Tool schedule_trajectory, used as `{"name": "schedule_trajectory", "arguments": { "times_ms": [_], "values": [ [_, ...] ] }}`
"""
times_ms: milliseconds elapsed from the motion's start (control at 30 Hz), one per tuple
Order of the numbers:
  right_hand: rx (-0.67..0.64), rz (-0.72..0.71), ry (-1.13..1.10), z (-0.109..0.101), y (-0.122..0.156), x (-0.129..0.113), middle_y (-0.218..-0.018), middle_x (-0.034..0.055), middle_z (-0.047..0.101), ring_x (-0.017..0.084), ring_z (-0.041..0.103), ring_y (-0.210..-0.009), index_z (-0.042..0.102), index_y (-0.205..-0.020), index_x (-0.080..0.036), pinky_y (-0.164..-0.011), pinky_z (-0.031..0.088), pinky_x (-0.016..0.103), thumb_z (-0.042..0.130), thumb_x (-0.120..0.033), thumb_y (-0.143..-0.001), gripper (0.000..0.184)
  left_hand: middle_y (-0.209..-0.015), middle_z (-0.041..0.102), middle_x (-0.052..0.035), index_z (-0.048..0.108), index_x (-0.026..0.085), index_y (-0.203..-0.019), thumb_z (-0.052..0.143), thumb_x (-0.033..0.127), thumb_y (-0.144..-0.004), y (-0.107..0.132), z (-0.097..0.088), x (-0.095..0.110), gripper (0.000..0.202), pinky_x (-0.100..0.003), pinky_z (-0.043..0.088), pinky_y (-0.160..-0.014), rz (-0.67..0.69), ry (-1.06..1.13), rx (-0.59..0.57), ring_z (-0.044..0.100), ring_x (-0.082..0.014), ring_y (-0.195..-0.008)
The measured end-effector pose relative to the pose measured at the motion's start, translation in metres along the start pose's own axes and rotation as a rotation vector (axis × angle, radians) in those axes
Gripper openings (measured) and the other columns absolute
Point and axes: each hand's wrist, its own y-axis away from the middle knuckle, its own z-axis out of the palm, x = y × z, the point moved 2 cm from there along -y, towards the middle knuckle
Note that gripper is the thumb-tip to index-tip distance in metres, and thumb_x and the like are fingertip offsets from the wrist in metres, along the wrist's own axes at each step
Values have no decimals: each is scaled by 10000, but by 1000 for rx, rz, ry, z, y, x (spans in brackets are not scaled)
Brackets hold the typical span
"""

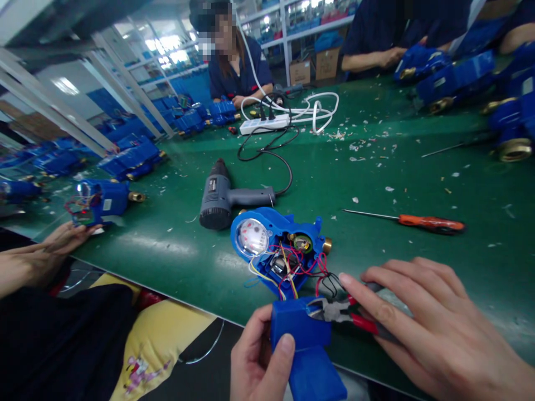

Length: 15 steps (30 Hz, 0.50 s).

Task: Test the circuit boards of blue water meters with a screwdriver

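Note:
My left hand (267, 356) grips a blue plastic box-shaped part (303, 328) at the table's front edge, thumb on its face. In my right hand (434, 323) is a pair of red-handled cutting pliers (340, 311), their jaws against the upper right edge of the blue part. Just behind lies an opened blue meter housing (267, 214) with a round clear window (252, 237) and a brass fitting (327, 245). Red, black, yellow and white wires (288, 262) spill out of it towards the blue part. My palm hides much of the pliers' handles.
A grey heat gun (219, 197) lies behind the housing, its black cord running to a white power strip (265, 123). An orange screwdriver (430, 223) rests at right. Blue meters (455, 78) stand around; co-workers sit opposite and at left, one person's hands (69, 239) on a meter.

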Motion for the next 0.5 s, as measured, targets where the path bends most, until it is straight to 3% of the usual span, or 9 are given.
{"name": "schedule_trajectory", "arguments": {
  "times_ms": [300, 500],
  "values": [
    [-39, -79, 40, 3, -1, 1, -1093, 107, 586, 283, 486, -1009, 538, -1311, -139, -902, 339, 462, 464, -52, -929, 398, -769, 776, -35, 762, 198, -849, 870, 390, -586, -1, -4, 2, 343, -192, 533, -638, -24, 32, -12, 684, -167, -703],
    [-35, -117, 12, -7, -14, 2, -1035, 100, 590, 259, 488, -929, 582, -1211, -119, -812, 360, 391, 483, -58, -919, 314, -758, 771, -24, 767, 206, -852, 876, 371, -587, -1, -4, 3, 330, -177, 537, -612, -33, 82, -25, 688, -154, -680]
  ]
}}
